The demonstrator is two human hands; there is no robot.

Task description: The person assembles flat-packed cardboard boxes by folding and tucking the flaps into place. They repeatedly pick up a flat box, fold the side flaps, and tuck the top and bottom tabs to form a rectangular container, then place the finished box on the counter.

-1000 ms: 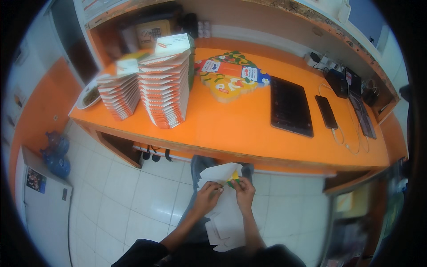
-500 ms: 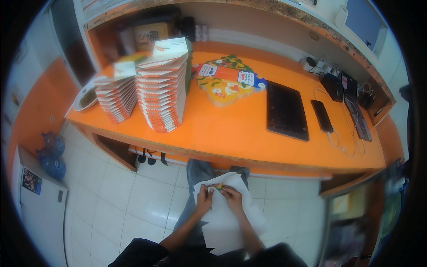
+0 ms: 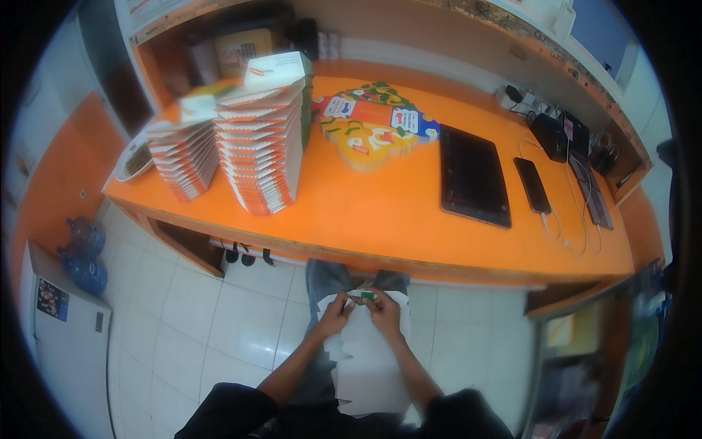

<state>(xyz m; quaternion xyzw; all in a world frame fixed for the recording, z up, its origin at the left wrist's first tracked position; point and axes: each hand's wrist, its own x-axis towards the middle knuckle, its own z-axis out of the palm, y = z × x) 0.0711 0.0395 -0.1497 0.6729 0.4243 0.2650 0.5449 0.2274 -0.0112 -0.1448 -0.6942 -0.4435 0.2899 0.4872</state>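
Observation:
A white die-cut cardboard sheet (image 3: pixel 371 369) with notched edges lies across my lap, its plain side up. My left hand (image 3: pixel 336 316) is closed on the sheet's far edge, left of centre. Close beside it, my right hand (image 3: pixel 385 313) pinches the same edge, where a small green printed patch (image 3: pixel 367 296) shows between the fingers. The exact fold under my fingertips is too small to make out. Beyond the hands stands the orange desk (image 3: pixel 351 208).
On the desk, a tall stack of folded cartons (image 3: pixel 259 154) and a shorter stack (image 3: pixel 183 157) stand left. Colourful flat cardboard pieces (image 3: pixel 373 128) lie mid-desk. A tablet (image 3: pixel 474 175) and a charging phone (image 3: pixel 531 185) lie right. Blue water bottles (image 3: pixel 84 271) sit on the floor.
My hands have shifted slightly along the sheet's far edge, and the sheet lies straighter on my lap. More of the green patch shows by my right fingers. The view has tilted slightly.

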